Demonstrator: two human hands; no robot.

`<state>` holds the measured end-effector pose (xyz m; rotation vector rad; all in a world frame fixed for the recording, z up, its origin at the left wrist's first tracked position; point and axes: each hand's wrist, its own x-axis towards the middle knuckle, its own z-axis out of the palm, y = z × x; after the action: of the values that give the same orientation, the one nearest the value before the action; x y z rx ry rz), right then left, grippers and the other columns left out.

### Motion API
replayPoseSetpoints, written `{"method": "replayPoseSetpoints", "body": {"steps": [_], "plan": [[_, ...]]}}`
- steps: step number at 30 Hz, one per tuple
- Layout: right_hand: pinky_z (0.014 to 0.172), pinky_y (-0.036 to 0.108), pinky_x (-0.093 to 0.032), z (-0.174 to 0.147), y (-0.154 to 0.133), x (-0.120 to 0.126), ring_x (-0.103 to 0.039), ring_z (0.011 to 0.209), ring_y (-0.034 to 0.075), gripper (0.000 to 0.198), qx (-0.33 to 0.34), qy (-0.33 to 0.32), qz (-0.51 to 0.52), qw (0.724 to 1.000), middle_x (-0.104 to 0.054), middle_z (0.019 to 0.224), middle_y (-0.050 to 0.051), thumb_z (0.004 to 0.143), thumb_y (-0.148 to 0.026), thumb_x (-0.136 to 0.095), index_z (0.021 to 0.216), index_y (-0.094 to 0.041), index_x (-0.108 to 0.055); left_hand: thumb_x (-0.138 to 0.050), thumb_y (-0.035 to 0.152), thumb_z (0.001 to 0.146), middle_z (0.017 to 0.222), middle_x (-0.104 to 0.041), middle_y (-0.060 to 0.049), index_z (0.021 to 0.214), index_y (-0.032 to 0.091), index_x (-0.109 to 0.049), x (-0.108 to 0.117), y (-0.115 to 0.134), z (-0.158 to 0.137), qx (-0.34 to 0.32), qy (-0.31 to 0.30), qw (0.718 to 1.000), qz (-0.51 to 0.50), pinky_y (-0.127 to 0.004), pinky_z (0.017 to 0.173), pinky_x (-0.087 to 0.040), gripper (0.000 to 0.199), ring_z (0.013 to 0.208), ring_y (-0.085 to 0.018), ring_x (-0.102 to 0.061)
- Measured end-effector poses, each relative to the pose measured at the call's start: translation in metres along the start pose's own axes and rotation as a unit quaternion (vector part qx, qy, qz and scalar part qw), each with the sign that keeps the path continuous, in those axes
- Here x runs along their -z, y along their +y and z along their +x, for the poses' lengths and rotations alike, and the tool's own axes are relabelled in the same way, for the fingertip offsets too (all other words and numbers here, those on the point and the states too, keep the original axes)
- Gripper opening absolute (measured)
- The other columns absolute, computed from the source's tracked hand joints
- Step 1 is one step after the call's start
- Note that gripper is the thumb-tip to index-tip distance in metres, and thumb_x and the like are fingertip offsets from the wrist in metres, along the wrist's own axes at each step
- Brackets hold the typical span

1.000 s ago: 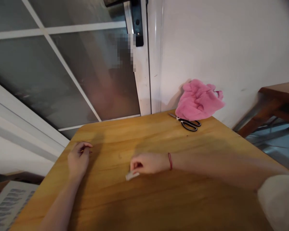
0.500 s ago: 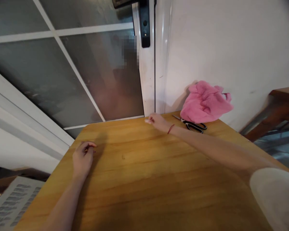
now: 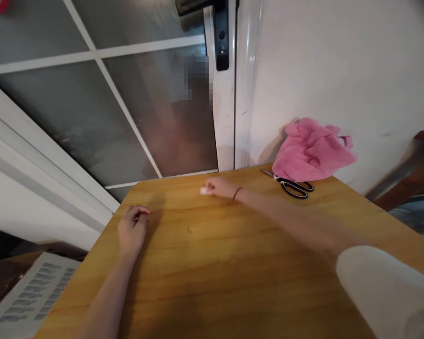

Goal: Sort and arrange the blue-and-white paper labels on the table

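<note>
My right hand [image 3: 219, 187] reaches over the far part of the wooden table [image 3: 205, 263]. Its fingertips pinch a small white piece [image 3: 204, 190], blurred and too small to name. A thin red band circles that wrist. My left hand [image 3: 132, 230] hovers or rests near the table's left edge; its fingers are loosely bent and apart, with nothing visible in them. Black-handled scissors [image 3: 295, 187] lie at the back right, blades pointing left. Beside them, partly over one handle, sits a bunched pink plush cloth or bag [image 3: 313, 153].
Behind the table stands a door with dark glass panes [image 3: 74, 113] and a black handle plate [image 3: 222, 40]. A white wall [image 3: 332, 61] rises at the right. Below the left edge lies a box with a printed white surface [image 3: 31, 292]. Brown wooden furniture [image 3: 410, 181] stands at right.
My right hand has moved left and slightly nearer along the table with the small white piece. The whole view has shifted a little; my left hand keeps its pose.
</note>
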<state>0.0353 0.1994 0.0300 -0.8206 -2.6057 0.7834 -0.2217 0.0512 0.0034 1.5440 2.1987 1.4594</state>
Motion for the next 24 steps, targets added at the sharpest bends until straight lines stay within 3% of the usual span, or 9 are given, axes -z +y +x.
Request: {"method": "replayPoseSetpoints", "body": {"steps": [2, 4, 7, 10, 13, 16, 19, 24], "plan": [[0.08, 0.037, -0.05, 0.006, 0.025, 0.033, -0.057, 0.094, 0.018, 0.03, -0.042, 0.066, -0.014, 0.997, -0.056, 0.111, 0.007, 0.089, -0.033, -0.051, 0.112, -0.014, -0.054, -0.044, 0.02, 0.07, 0.078, -0.052, 0.0, 0.07, 0.019, -0.056, 0.0, -0.001, 0.0, -0.001, -0.003, 1.0, 0.0, -0.026, 0.06, -0.048, 0.012, 0.063, -0.014, -0.057], [0.082, 0.038, -0.048, 0.007, 0.04, 0.049, -0.056, 0.097, 0.019, 0.031, -0.075, 0.12, -0.024, 0.99, -0.055, 0.113, 0.009, 0.089, -0.032, -0.051, 0.113, -0.013, -0.053, -0.044, 0.021, 0.071, 0.078, -0.053, -0.001, 0.07, 0.019, -0.056, 0.0, -0.001, 0.0, 0.001, -0.009, 1.0, -0.001, -0.026, 0.059, -0.048, 0.013, 0.064, -0.014, -0.057], [0.08, 0.034, -0.044, 0.006, 0.034, 0.034, -0.055, 0.091, 0.018, 0.024, -0.083, 0.138, -0.019, 0.987, -0.059, 0.101, 0.014, 0.091, -0.025, -0.045, 0.099, -0.005, -0.057, -0.043, 0.021, 0.071, 0.08, -0.053, -0.001, 0.07, 0.019, -0.057, 0.0, 0.0, 0.0, 0.006, -0.008, 1.0, -0.002, -0.025, 0.054, -0.047, 0.014, 0.063, -0.014, -0.057], [0.07, 0.024, -0.043, 0.006, -0.001, -0.013, -0.056, 0.078, 0.013, 0.019, -0.033, 0.07, 0.016, 0.997, -0.064, 0.087, 0.007, 0.086, -0.026, -0.052, 0.091, -0.01, -0.061, -0.043, 0.02, 0.07, 0.081, -0.053, -0.001, 0.07, 0.019, -0.058, 0.0, 0.001, 0.0, 0.002, -0.004, 1.0, 0.005, -0.025, 0.054, -0.046, 0.015, 0.063, -0.014, -0.057], [0.061, 0.016, -0.041, 0.006, -0.043, -0.06, -0.057, 0.068, 0.007, 0.013, 0.05, -0.047, 0.069, 0.995, -0.066, 0.079, -0.002, 0.078, -0.03, -0.063, 0.084, -0.018, -0.064, -0.044, 0.019, 0.07, 0.08, -0.054, 0.0, 0.071, 0.019, -0.057, 0.001, 0.001, 0.0, -0.003, -0.006, 1.0, 0.007, -0.025, 0.058, -0.046, 0.014, 0.061, -0.012, -0.057], [0.06, 0.014, -0.04, 0.012, -0.058, -0.076, -0.057, 0.067, 0.006, 0.009, 0.121, -0.132, 0.067, 0.981, -0.066, 0.079, -0.002, 0.079, -0.025, -0.062, 0.083, -0.017, -0.063, -0.044, 0.019, 0.07, 0.078, -0.053, 0.0, 0.07, 0.018, -0.057, 0.002, 0.0, 0.0, -0.006, 0.001, 1.0, 0.007, -0.023, 0.056, -0.046, 0.013, 0.062, -0.012, -0.057], [0.06, 0.016, -0.039, 0.023, -0.032, -0.047, -0.056, 0.069, 0.007, 0.007, 0.056, -0.088, 0.007, 0.995, -0.065, 0.08, -0.001, 0.079, -0.022, -0.061, 0.083, -0.016, -0.062, -0.043, 0.019, 0.071, 0.077, -0.053, 0.0, 0.07, 0.018, -0.057, 0.002, 0.0, 0.0, -0.004, 0.005, 1.0, 0.005, -0.023, 0.055, -0.045, 0.014, 0.06, -0.012, -0.056], [0.07, 0.027, -0.037, 0.033, 0.043, 0.033, -0.054, 0.083, 0.018, 0.016, -0.078, 0.09, -0.078, 0.99, -0.059, 0.089, 0.015, 0.082, -0.003, -0.044, 0.084, -0.007, -0.059, -0.044, 0.017, 0.071, 0.078, -0.053, 0.0, 0.069, 0.019, -0.057, -0.001, 0.002, 0.0, -0.01, -0.003, 1.0, 0.003, -0.024, 0.058, -0.045, 0.014, 0.063, -0.012, -0.056]]}}
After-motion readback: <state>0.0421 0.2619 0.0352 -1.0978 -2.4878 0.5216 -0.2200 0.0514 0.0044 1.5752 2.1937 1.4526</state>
